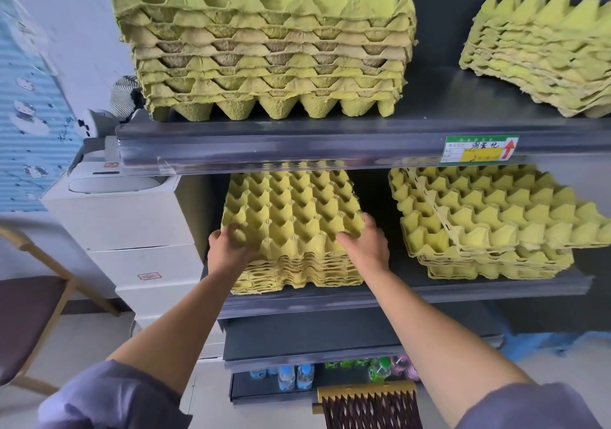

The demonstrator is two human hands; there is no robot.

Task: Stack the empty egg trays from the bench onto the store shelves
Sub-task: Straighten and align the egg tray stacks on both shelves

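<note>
Head view: left hand (228,246) and right hand (365,246) gripping front corners of tray stack (291,226), fingertips probably curled under; push back evenly, squared.

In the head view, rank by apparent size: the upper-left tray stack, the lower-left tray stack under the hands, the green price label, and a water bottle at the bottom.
1. upper-left tray stack, though nearness to the camera may exaggerate it
2. lower-left tray stack
3. green price label
4. water bottle
</note>
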